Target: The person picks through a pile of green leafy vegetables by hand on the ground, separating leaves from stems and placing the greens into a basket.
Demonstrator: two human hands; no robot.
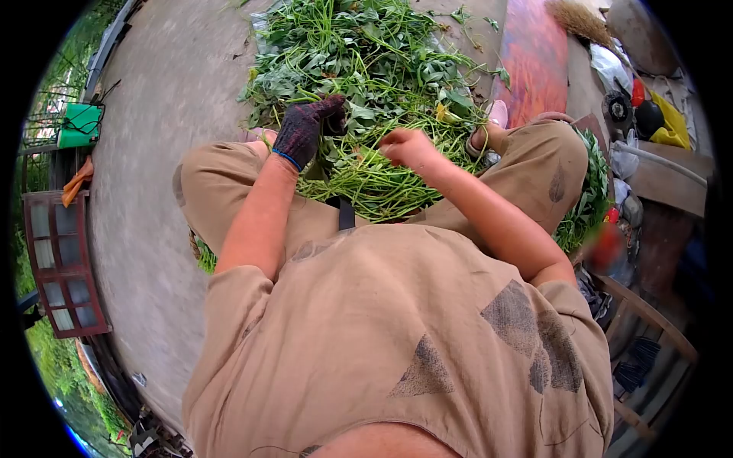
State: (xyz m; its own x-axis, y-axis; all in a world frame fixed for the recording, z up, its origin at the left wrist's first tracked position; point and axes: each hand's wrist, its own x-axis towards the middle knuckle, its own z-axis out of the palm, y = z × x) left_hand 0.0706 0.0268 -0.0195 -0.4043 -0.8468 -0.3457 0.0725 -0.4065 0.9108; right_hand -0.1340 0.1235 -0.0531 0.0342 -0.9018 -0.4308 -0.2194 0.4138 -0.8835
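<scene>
Between the knees, stems (374,197), mostly crosswise, short of both hands, nearer the right. Holds right hand (414,152) above, fingers curled, grip unclear; bends gloved left hand (302,131) beside leafy vines (359,57), grip unclear. Beyond, vines inside the floor's (168,99) left edge.

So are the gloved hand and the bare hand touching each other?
Apart. The head view shows green stems in the gap between the gloved left hand and the bare right hand.
</scene>
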